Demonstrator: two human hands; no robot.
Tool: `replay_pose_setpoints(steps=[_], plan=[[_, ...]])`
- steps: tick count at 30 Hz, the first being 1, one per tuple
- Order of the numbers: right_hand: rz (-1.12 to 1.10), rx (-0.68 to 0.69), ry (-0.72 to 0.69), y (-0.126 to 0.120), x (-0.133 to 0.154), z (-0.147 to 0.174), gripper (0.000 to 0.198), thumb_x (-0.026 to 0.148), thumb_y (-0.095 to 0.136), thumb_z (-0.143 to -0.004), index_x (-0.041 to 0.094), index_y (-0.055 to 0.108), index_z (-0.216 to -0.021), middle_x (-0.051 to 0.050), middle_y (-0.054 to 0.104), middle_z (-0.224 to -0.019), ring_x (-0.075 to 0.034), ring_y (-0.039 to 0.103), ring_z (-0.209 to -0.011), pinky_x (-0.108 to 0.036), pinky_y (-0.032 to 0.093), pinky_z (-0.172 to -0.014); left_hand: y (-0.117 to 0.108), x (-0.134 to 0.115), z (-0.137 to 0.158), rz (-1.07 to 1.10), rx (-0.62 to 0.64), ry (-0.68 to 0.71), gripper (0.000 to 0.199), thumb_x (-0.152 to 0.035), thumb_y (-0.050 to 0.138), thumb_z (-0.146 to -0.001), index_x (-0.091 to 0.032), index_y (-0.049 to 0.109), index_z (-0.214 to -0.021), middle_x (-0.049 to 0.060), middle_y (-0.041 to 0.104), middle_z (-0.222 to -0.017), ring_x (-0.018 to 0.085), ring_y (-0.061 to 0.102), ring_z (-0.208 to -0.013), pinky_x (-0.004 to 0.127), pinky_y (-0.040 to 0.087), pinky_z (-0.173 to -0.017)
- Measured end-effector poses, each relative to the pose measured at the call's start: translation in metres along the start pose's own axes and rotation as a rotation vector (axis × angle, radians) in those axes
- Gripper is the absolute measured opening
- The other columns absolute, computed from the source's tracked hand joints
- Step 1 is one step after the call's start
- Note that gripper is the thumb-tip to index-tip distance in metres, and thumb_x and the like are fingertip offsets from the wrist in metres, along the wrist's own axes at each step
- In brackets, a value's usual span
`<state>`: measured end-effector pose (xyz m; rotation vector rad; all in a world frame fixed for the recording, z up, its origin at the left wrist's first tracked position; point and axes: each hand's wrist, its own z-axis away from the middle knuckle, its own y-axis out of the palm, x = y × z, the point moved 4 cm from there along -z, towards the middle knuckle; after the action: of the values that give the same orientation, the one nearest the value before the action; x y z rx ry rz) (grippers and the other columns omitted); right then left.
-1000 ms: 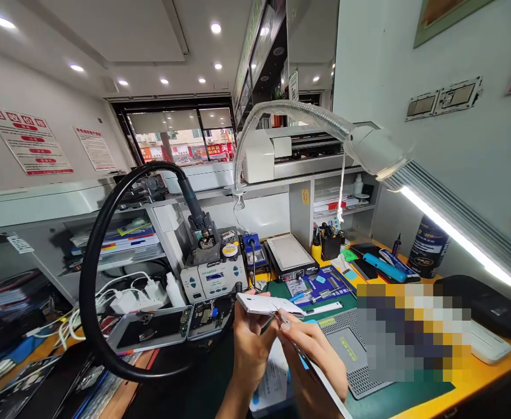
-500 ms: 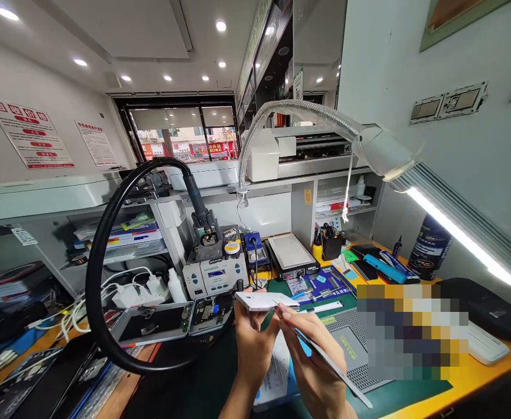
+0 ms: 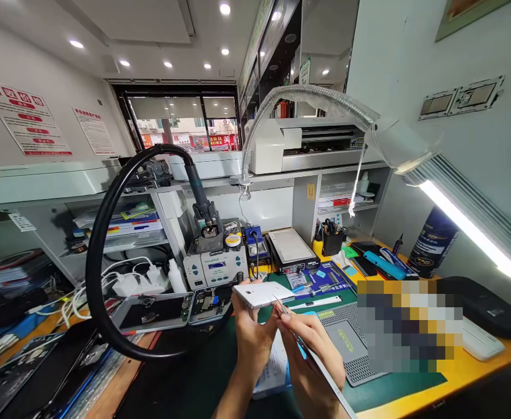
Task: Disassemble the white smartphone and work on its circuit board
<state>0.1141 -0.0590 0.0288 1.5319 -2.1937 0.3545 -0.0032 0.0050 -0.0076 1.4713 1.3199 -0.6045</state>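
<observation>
White smartphone, held tilted
Left hand grips it — likely for steadiness; right hand pinches pointed metal tool pen-style, presumably for control.

A pixelated patch blots out part of the desk. The left hand partly disappears beneath the white smartphone; the right hand covers some of the long, slim tool, cropped by the bottom edge. The right edge crops the lamp.

And catching a lit lamp at right, black hose looping at left, red-and-white poster on the wall!
</observation>
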Motion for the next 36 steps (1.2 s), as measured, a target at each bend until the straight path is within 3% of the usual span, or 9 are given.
replay_pose_setpoints(steps=[14,21,30,36], plan=[[-0.086,-0.036,0.055,0.012,-0.002,0.007,0.048,-0.004,0.062,-0.085,0.028,0.070,-0.119,-0.006,0.075,-0.102,-0.026,0.072,-0.105,-0.043,0.060,-0.095,-0.001,0.007,-0.003,0.031,-0.101,-0.030,0.074,-0.018,0.085,-0.064,-0.028,0.045,-0.125,0.007,0.063,-0.128,0.029,0.064,-0.120,0.040,0.054,-0.100],[-0.088,-0.021,0.159,0.017,-0.013,0.020,0.038,0.003,0.063,-0.089,0.030,0.072,-0.113,-0.004,0.077,-0.105,-0.027,0.068,-0.117,-0.043,0.058,-0.100,-0.005,0.009,0.001,0.070,-0.162,-0.023,0.072,-0.019,0.088,-0.062,-0.031,0.048,-0.121,0.005,0.061,-0.131,0.029,0.062,-0.122,0.040,0.051,-0.105],[-0.075,-0.081,0.203,0.023,-0.013,0.023,0.026,0.009,0.067,-0.088,0.026,0.073,-0.107,-0.004,0.078,-0.109,-0.026,0.070,-0.113,-0.040,0.059,-0.100,-0.006,0.010,0.003,0.055,-0.186,-0.030,0.074,-0.024,0.087,-0.065,-0.035,0.045,-0.125,0.005,0.056,-0.136,0.030,0.060,-0.124,0.040,0.055,-0.100],[-0.073,-0.101,0.162,0.026,-0.015,0.026,0.029,0.010,0.069,-0.087,0.027,0.075,-0.110,-0.003,0.077,-0.110,-0.026,0.071,-0.112,-0.041,0.057,-0.102,-0.005,0.009,0.004,0.043,-0.225,-0.027,0.075,-0.025,0.087,-0.064,-0.035,0.045,-0.126,0.005,0.057,-0.136,0.030,0.060,-0.124,0.040,0.057,-0.095]])
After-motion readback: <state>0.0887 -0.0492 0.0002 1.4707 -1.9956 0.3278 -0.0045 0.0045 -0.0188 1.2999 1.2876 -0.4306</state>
